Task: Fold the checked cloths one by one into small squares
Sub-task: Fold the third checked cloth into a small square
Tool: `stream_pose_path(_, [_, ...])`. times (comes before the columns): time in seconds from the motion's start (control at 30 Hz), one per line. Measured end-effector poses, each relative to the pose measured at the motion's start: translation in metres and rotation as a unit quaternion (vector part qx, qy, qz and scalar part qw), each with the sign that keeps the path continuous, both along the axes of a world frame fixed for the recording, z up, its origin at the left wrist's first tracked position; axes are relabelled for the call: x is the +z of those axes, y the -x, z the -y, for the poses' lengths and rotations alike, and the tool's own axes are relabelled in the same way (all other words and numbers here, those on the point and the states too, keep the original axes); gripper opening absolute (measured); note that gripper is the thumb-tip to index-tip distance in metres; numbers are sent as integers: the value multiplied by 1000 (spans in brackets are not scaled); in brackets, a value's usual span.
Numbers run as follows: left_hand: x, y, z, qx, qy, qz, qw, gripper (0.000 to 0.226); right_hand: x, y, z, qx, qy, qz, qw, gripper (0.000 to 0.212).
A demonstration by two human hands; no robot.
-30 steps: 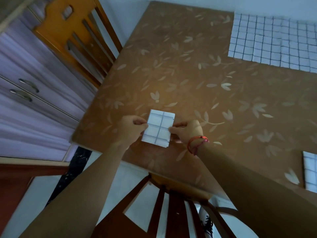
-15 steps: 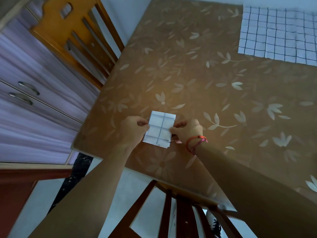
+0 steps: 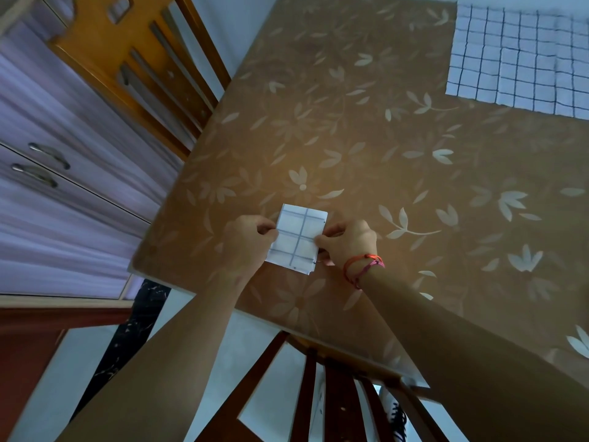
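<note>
Head view: folded cloth (image 3: 296, 239) pinched between left hand (image 3: 247, 242) and right hand (image 3: 349, 242).

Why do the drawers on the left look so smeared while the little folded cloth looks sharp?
In the head view, the drawers are streaked at the frame's edge, likely from the wide-angle lens or head motion; the folded cloth, pinched by the left hand and right hand, sits near the centre, crisp, where a warm glow brightens the table.
</note>
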State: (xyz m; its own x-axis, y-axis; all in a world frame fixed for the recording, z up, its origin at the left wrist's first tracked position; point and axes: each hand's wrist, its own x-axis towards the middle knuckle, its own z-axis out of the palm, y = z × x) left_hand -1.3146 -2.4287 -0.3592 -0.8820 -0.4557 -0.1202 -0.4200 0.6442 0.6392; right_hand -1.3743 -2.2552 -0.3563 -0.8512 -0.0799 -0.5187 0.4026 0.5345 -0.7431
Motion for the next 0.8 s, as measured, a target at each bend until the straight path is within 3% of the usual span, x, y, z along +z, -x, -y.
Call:
stream_pose_path(0.2, [2,-2,-2,-8,4,-7,1000,13,1,0,-3,10,2,3,1000,8])
stream_pose_path(0.37, [3,-8,-2,-34,33,-42,998,16,4,-2,-7,43,-68,-102,992,18])
stream_pose_path(0.53, [3,-7,3,-167,130,-46,976,35,13,-6,-1,107,-89,-205,969,15])
stream_pose_path(0.6, [0,-6,3,-211,152,-29,965,41,13,-10,3,146,-114,-257,948,13])
stream_pose_path(0.7, [-7,-6,3,-255,192,11,948,48,11,-18,11,214,-156,-385,884,24])
stream_pose_path(0.8, [-17,-8,5,-297,232,41,925,52,2,-24,21,336,-202,-388,834,49])
